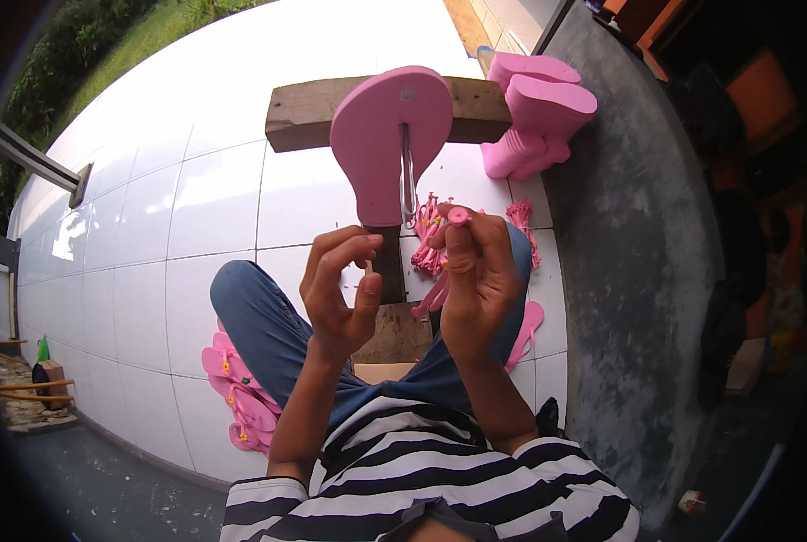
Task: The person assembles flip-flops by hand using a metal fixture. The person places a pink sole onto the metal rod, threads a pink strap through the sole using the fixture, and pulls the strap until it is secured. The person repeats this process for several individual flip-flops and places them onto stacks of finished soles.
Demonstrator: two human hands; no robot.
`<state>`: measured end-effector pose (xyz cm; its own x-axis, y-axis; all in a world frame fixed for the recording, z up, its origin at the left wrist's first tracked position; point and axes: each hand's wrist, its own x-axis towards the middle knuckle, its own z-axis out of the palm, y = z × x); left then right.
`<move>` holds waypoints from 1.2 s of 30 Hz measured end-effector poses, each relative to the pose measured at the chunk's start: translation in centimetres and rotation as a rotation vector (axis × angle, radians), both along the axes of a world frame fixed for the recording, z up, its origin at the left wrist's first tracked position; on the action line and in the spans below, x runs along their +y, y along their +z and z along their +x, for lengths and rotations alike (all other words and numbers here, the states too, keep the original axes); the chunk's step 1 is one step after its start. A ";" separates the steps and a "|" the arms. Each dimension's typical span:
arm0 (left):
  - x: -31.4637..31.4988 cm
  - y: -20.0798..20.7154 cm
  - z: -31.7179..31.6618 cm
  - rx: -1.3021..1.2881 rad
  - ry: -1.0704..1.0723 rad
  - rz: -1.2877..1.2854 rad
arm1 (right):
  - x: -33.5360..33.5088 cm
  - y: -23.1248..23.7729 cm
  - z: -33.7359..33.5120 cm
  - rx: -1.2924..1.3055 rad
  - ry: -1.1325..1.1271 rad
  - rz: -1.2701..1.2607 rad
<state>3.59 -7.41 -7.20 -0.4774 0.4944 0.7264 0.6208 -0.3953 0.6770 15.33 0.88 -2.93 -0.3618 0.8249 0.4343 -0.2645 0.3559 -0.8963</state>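
Pink strap (459,216) has a round, seemingly dimpled end.

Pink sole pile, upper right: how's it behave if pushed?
The pile of pink soles may slide apart or topple, since its layers sit out of line. It's probably light for its bulk: the soles look like foam, though weight can't be seen. Each sole would likely flex a little rather than flop, judging by the thick edges.
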 end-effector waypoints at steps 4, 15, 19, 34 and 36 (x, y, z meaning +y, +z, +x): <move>2.3 4.2 -5.1 0.197 0.276 -0.008 | 1.0 2.0 0.4 -0.219 -0.078 0.316; 7.0 10.7 -8.2 0.334 0.033 -0.382 | 0.2 3.1 1.0 -0.520 -0.236 0.836; 7.1 10.7 -8.0 0.267 -0.036 -0.371 | 1.0 4.3 0.5 -0.699 -0.354 1.053; 4.1 7.5 -3.3 -0.215 -0.278 -0.150 | 5.0 2.7 -2.9 0.091 0.440 0.018; 3.9 8.0 -2.5 -0.178 -0.217 -0.152 | 4.7 2.1 -2.8 0.155 0.465 -0.055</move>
<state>1.05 -3.50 0.81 -0.4615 0.6954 0.5509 0.3997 -0.3914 0.8289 12.51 5.57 -0.86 -0.6316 0.6149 0.4723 -0.5157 0.1217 -0.8481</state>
